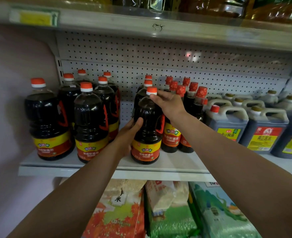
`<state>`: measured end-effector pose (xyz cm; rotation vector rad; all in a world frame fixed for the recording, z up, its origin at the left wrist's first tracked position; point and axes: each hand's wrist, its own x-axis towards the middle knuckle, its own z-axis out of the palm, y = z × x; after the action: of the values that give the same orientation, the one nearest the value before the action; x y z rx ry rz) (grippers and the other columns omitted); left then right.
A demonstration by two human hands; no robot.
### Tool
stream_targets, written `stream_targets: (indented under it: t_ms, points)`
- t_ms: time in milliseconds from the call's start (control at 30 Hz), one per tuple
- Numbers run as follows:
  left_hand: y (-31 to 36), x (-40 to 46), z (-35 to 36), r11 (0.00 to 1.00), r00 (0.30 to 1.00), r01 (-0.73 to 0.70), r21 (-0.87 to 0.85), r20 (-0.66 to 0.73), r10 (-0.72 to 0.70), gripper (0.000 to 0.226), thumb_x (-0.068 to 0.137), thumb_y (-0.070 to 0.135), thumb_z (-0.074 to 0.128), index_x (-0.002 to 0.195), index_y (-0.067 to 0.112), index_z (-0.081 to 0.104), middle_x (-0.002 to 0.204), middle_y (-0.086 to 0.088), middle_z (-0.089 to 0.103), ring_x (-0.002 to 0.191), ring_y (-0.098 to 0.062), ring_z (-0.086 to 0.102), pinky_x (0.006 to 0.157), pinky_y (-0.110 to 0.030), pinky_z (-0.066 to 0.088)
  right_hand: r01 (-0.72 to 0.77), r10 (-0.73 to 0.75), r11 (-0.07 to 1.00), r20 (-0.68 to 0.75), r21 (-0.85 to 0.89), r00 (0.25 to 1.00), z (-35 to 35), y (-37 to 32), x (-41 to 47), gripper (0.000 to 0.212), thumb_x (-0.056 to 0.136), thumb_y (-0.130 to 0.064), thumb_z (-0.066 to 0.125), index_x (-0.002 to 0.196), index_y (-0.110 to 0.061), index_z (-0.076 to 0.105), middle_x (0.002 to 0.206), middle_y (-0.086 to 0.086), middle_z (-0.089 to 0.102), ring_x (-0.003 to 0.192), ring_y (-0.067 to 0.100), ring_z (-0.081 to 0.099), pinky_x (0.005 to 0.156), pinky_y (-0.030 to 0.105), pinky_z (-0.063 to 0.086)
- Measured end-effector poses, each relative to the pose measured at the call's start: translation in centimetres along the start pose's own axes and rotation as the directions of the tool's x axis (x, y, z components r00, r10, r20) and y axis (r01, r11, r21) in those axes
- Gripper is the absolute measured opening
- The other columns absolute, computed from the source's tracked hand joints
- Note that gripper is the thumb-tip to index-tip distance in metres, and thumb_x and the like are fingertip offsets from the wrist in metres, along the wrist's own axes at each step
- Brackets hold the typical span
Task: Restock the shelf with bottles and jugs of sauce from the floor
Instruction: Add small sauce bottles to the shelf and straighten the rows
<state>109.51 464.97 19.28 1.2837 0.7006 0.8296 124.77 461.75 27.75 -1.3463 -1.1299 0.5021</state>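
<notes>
Sauce bottle (147, 127) upright on shelf (176, 162), both hands' grip (167, 102) closed around it.

Both my arms reach forward, bare to the elbows. My left hand (128, 134) cups the bottle (147, 127) low on its side, thumb across the front; my right hand (169, 103) grips its neck, fingers curled at the cap
</notes>
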Motion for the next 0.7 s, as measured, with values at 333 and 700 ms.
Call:
stream_targets:
  t_ms: [333,700]
  points:
    - [1.5,-2.0,0.1,0.993,0.978,-0.082,0.090,-0.185,0.097,0.064,0.095,0.051,0.058,0.152,0.037,0.033,0.158,0.003,0.035,0.144,-0.026,0.035,0.105,-0.046,0.032,0.153,-0.175,0.981,-0.214,-0.119,0.961,0.2,-2.6,-2.2,0.045,0.091,-0.033,0.075,0.131,-0.014,0.066,0.130,0.001,0.069,0.121,0.010,0.062,0.105,0.026,0.049]
    - [2.5,-7.1,-9.8,0.880,0.678,-0.329,0.344,-0.563,0.473,0.038,0.087,0.045,0.072,0.110,0.017,0.061,0.095,-0.001,0.066,0.090,-0.018,0.067,0.076,-0.034,0.055,0.244,-0.246,0.966,-0.020,-0.091,0.969,10.7,-6.0,-2.3,0.032,0.086,-0.031,0.081,0.112,-0.015,0.075,0.112,-0.003,0.074,0.106,0.007,0.067,0.099,0.027,0.054]
